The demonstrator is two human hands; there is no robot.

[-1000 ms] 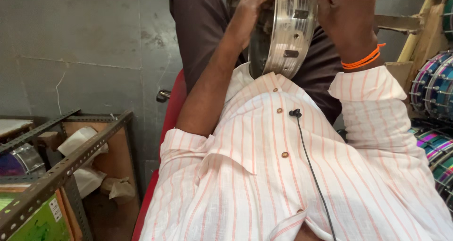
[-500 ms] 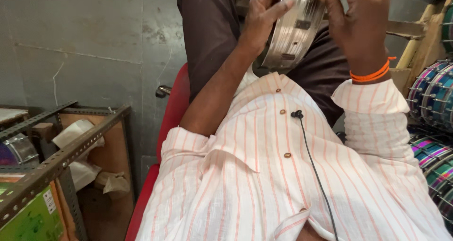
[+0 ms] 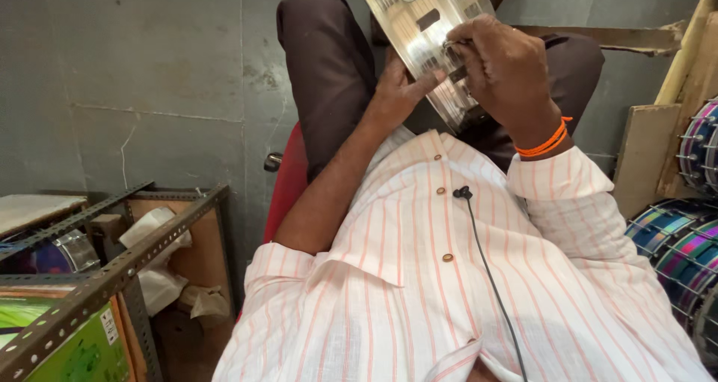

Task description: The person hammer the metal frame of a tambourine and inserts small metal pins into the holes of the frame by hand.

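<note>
My left hand [image 3: 396, 94] cups the metal drum shell [image 3: 426, 30] from below; my right hand [image 3: 505, 68] pinches its snare wires [image 3: 458, 74] closed.

Metal hoop [image 3: 426, 34]: shiny, round, slotted and ribbed on its band; tilted on edge above the lap [image 3: 336, 75], its flat band facing up.

We see a shiny silver metal drum shell [image 3: 422, 30] | white shirt [image 3: 449, 292] with thin orange stripes | orange wristband [image 3: 544, 141] | dark brown trousers [image 3: 325, 60] | red seat [image 3: 288, 180] | drums [image 3: 673, 247] banded blue, purple, green | grey wall [image 3: 134, 75] | green box [image 3: 71, 356]
</note>
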